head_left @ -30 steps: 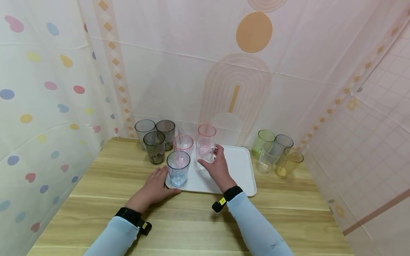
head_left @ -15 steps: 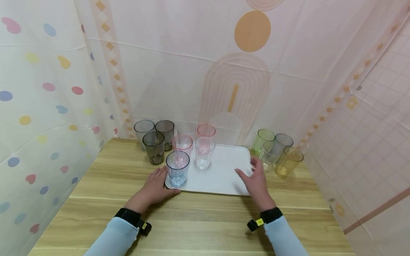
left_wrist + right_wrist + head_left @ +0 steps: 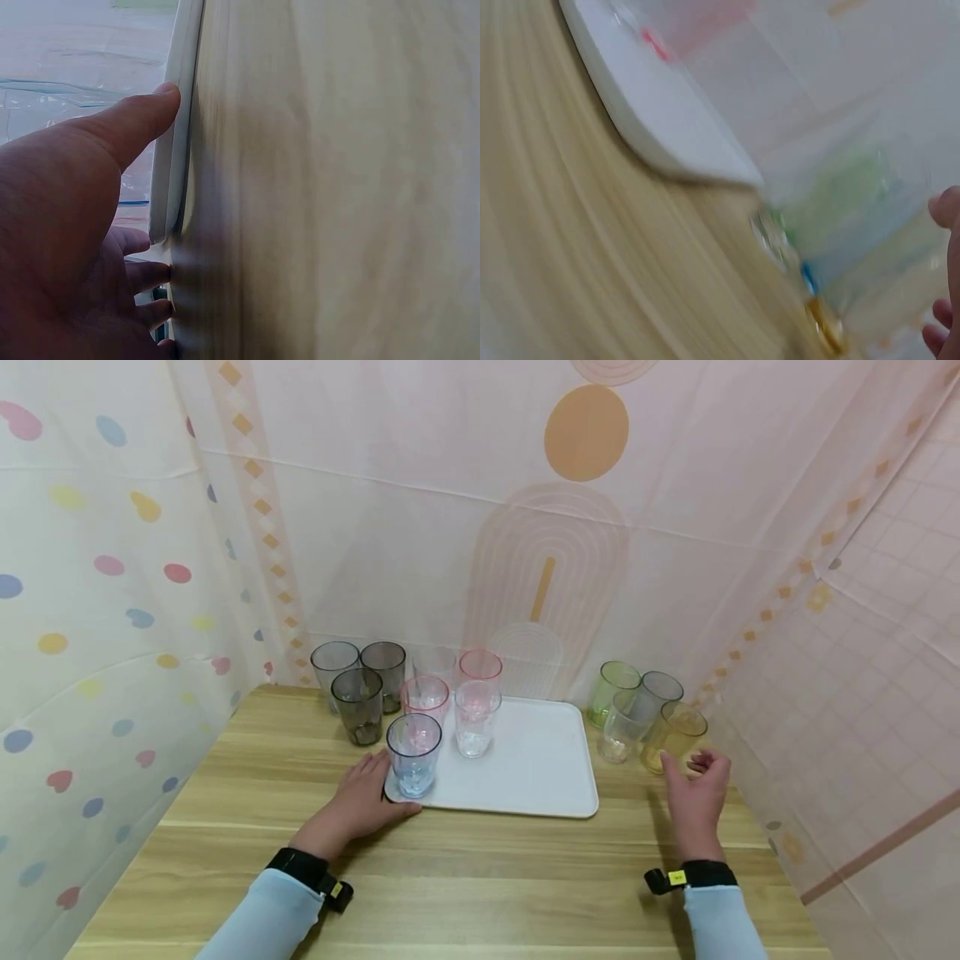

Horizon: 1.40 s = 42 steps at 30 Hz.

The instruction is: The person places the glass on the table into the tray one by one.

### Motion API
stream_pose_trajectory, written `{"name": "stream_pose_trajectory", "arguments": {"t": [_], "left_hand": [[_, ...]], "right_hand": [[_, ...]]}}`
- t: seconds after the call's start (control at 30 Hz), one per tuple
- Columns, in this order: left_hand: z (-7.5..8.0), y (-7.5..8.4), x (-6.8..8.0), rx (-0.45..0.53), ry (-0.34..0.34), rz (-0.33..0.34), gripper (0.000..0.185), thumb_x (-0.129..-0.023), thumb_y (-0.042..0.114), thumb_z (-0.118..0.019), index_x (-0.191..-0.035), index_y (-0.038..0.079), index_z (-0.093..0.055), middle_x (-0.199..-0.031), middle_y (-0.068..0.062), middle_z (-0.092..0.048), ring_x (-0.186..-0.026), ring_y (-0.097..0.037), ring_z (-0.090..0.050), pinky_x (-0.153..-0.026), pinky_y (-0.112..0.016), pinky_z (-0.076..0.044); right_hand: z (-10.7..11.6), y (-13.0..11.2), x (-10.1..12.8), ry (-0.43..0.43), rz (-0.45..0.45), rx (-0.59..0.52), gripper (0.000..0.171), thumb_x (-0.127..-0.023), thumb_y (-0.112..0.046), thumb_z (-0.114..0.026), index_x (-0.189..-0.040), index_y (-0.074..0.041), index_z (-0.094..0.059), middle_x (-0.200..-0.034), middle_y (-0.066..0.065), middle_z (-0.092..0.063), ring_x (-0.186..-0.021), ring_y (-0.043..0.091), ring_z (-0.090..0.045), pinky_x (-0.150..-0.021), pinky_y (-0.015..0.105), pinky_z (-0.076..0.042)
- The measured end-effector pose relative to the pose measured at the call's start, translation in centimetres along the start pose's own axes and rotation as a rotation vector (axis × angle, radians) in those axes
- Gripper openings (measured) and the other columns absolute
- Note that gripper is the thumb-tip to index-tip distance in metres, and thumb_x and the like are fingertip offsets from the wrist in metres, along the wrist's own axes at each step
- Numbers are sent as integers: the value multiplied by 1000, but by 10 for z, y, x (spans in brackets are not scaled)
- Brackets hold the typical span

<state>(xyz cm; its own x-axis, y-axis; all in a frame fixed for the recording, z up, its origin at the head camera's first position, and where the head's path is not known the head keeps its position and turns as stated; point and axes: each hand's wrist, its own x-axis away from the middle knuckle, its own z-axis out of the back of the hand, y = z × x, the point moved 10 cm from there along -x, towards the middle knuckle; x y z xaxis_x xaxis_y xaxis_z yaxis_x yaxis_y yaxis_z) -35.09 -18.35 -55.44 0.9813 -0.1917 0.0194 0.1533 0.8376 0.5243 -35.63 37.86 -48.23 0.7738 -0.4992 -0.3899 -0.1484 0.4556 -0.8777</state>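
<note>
My left hand (image 3: 362, 800) rests at the front left corner of a white tray (image 3: 536, 768), with the thumb along the tray's edge in the left wrist view. A blue drinking glass (image 3: 413, 768) stands upright on that corner. Behind it are a pink-rimmed glass (image 3: 426, 695) and a clear glass (image 3: 474, 731). On the right, my right hand (image 3: 697, 797) is close in front of an amber glass (image 3: 677, 735), its fingers loosely bent and holding nothing. Beside the amber glass stand a clear glass (image 3: 621, 731), a green glass (image 3: 613, 693) and a grey glass (image 3: 663, 689).
Several grey and smoky glasses (image 3: 358, 710) stand left of the tray on the wooden table (image 3: 480, 885). Another pink-rimmed glass (image 3: 481, 663) and a clear one (image 3: 435, 662) are at the back. A patterned curtain (image 3: 375, 527) hangs behind the table.
My right hand has let go of the clear glass on the tray and moved right, past the tray's edge, to the amber glass. My left hand has stayed in place.
</note>
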Motion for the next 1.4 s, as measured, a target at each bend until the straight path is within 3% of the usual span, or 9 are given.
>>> {"name": "stream_pose_trajectory", "arguments": {"t": [0.1,0.2,0.33,0.57,0.87,1.2,1.4], "left_hand": [[0,0,1,0,-9,8,122,-93,66,-82,-171,-9,-25,-176,-33,-27,-163,-58,-19,-131,-73,-15],[0,1,2,1,-15,14,121,-93,65,-82,-170,-9,-25,-176,-33,-27,-163,-58,-19,-132,-73,-15],[1,2,1,-1,-11,12,120,-93,65,-82,-170,-9,-26,-175,-34,-28,-163,-57,-19,-132,-73,-15],[-3,0,-2,-13,-10,7,122,-92,66,-82,-169,-10,-27,-175,-34,-29,-162,-58,-21,-131,-73,-16],[-8,-6,-4,-18,-19,14,123,-92,68,-81,-170,-10,-26,-176,-32,-27,-163,-56,-18,-132,-72,-15],[-6,-5,-4,-16,-15,13,124,-92,70,-80,-170,-9,-26,-176,-32,-27,-163,-56,-18,-132,-72,-15],[-1,-3,-1,-13,-6,11,123,-92,68,-82,-169,-10,-27,-175,-34,-28,-162,-58,-20,-131,-73,-16]], "right_hand": [[-2,16,-13,-78,-62,6,88,-101,-30,-84,-160,4,-29,-146,23,-44,-135,38,-47,-110,42,-43],[-12,28,-21,-216,-136,-3,110,-102,-36,-83,-173,-4,-6,-169,28,-26,-157,42,-30,-129,55,-31],[-22,36,-26,-318,-182,-13,121,-102,-41,-82,-175,-11,10,-180,26,-11,-167,41,-15,-135,58,-19],[-24,42,-33,-290,-195,-19,112,-102,-37,-82,-177,-18,-1,-178,26,-22,-164,45,-24,-132,63,-26],[-21,41,-33,-265,-193,6,95,-104,-34,-81,-171,-7,-18,-165,33,-37,-156,50,-36,-126,65,-36],[-15,26,-18,-280,-151,-32,86,-105,-25,-80,-166,-6,-22,-153,23,-44,-150,38,-43,-118,51,-44],[-17,12,-1,-283,-129,-65,81,-104,-16,-80,-164,-3,-27,-144,11,-49,-138,23,-48,-101,20,-46]]}}
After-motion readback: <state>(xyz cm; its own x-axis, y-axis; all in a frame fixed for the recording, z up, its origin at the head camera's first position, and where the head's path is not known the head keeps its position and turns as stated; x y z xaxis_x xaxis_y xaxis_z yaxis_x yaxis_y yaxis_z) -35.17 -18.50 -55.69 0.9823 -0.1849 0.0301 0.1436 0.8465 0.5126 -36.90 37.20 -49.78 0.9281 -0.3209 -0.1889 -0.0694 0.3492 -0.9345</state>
